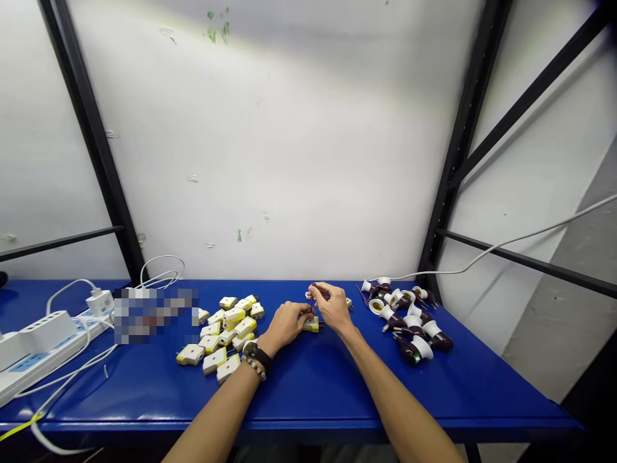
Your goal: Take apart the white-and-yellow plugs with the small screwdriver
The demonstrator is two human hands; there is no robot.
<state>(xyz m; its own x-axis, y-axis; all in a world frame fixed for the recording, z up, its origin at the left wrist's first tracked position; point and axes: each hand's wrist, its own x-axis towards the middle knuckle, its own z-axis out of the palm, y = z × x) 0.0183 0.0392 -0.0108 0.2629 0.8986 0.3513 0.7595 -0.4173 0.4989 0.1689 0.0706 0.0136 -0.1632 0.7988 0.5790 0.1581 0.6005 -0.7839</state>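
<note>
A person's bare forearms reach in from the bottom edge across a blue worktop (308, 402), a black watch (257, 354) and a beaded bracelet (254, 368) on the left wrist. At centre, the left hand (285, 323) closes narrowly on a white-and-yellow plug (313, 325), its metal prongs pointing right. The right hand (335, 307) pinches a slim red screwdriver (312, 301) just above that plug, the two hands almost touching; fingers hide whether the tip meets the plug.

Just beyond the right hand sits a single small plug (348, 303), with a thin dark tool (359, 294) lying a little farther right. A loose heap of similar plugs (222, 337) lies left of the hands, near the watch. To the right, a cluster of lamp holders (405, 321), with white collars and dark purple bodies, lies on its side.

At far left, a white power strip (43, 347) carries a plugged-in adapter (99, 302), with white cables (72, 373) looping around it. A pixelated patch (154, 315) blurs whatever lies beside it. A white cable (530, 235) runs from the lamp holders up toward the right. Black steel uprights (463, 141) frame a scuffed white wall (289, 141) flecked with green.
</note>
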